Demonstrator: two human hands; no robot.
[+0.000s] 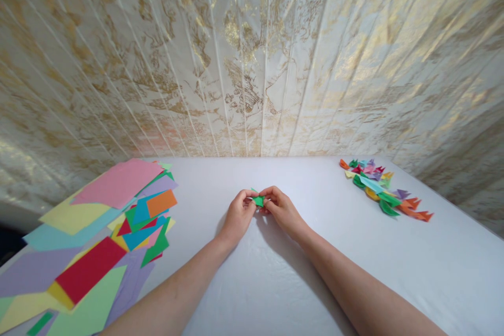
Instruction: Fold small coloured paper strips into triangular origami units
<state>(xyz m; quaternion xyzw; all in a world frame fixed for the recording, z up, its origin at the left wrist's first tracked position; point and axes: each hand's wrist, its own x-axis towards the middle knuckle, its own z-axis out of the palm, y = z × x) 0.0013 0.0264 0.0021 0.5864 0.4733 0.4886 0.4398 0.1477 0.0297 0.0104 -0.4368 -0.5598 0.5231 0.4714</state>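
A small folded piece of green paper (258, 201) is pinched between my two hands, just above the middle of the white table (236, 283). My left hand (241, 214) grips its left side with thumb and fingers. On the right side, my right hand (284, 211) holds it the same way. The fingertips of both hands nearly meet and cover part of the paper, so its full shape is hidden.
Sheets of coloured paper, with a red rectangle (91, 269) and a pink sheet (118, 182) on top, spread over the table's left. Several folded paper pieces (388, 199) lie clustered at the far right. A gold-patterned curtain (244, 63) hangs behind the table.
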